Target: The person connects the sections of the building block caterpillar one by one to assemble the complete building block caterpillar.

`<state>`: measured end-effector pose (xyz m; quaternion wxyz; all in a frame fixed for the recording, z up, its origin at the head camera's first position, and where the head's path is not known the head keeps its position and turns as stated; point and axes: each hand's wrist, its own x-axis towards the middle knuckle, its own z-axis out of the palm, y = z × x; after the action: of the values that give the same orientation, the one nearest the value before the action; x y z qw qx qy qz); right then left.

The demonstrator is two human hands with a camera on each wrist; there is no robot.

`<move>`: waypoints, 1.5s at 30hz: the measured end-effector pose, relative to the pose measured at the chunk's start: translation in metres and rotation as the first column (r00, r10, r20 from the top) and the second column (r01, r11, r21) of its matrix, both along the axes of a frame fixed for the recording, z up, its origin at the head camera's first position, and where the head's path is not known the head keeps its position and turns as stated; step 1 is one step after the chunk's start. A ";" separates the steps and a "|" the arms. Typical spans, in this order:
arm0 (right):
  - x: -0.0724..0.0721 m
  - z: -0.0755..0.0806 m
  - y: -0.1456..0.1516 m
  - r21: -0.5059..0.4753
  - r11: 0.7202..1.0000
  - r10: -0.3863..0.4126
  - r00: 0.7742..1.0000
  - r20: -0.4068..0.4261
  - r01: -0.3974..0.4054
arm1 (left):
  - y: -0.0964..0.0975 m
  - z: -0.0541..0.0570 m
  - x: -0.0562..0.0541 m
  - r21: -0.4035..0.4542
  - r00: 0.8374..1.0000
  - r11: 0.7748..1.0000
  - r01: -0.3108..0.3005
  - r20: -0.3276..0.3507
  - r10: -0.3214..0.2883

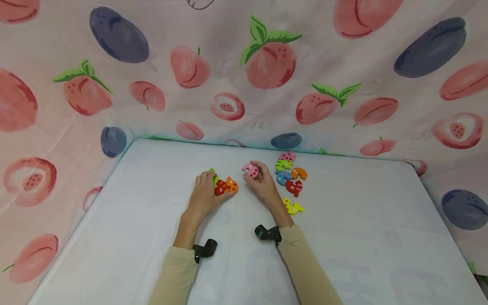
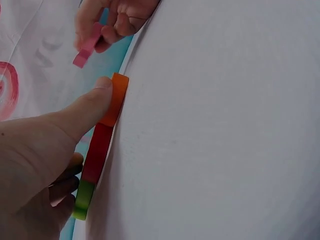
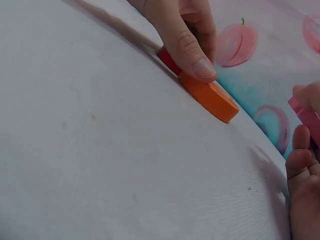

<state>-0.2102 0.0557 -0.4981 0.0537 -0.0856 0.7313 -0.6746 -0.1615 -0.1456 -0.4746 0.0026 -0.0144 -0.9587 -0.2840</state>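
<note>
Three small animal-shaped puzzle pieces lie joined in a row on the white table: green (image 1: 215,178), red with a number 2 (image 1: 220,188) and orange (image 1: 232,187). My left hand (image 1: 203,195) holds this row, its thumb on the orange piece and its fingers at the green end. Just to the right, my right hand (image 1: 264,185) pinches a pink spotted puzzle piece (image 1: 250,170) between thumb and fingers. The left wrist view shows that pink piece (image 2: 88,46) edge-on, raised above the table. Part of the green piece is hidden behind the left fingers.
Right of the right hand lie loose pieces: pink (image 1: 287,156), lime green (image 1: 284,165), blue (image 1: 282,177), orange (image 1: 300,173) and red (image 1: 294,188). A yellow piece (image 1: 294,207) lies beside the right wrist. A fruit-print cloth (image 1: 228,51) hangs behind the white table (image 1: 366,220).
</note>
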 end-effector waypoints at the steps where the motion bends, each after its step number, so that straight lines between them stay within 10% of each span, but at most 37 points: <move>1: 0.000 0.000 0.000 -0.013 1.000 0.007 1.000 0.008 -0.007 | 0.000 0.000 0.000 0.008 1.000 1.000 -0.004 0.004 0.004; 21: 0.001 -0.001 0.004 -0.008 1.000 0.012 0.998 0.056 -0.011 | 0.007 0.007 0.005 -0.038 0.999 0.998 0.046 0.025 -0.045; 32: 0.004 -0.001 0.004 0.085 0.996 0.038 0.999 0.028 -0.040 | 0.010 0.003 0.001 -0.040 0.976 0.975 0.216 0.008 -0.216; 45: 0.001 -0.001 -0.001 0.185 0.981 0.075 0.996 -0.041 -0.067 | 0.006 0.014 0.002 0.020 0.975 0.982 0.188 0.115 -0.189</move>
<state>-0.2093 0.0546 -0.4986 0.0680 -0.1223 0.7877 -0.5999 -0.1600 -0.1399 -0.4606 -0.0801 -0.0886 -0.9503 -0.2875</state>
